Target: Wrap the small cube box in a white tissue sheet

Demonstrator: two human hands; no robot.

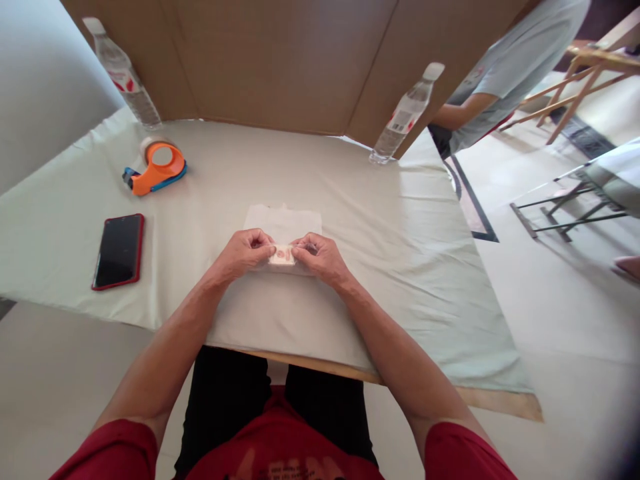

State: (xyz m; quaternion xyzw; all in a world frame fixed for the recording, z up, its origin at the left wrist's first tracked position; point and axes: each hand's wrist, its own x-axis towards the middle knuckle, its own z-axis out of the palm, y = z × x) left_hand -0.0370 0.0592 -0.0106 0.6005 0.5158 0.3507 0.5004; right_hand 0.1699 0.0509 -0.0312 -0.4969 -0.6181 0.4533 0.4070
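Head: packet [283, 256], long axis left-to-right

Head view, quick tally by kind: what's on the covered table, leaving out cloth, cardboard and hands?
Clear plastic bottles with red-and-white labels: 2
Orange-and-blue tape dispenser: 1
Black rectangular phone in red case: 1
White rectangular sheet: 1
Small pale rectangular item with reddish marks: 1
Total: 6
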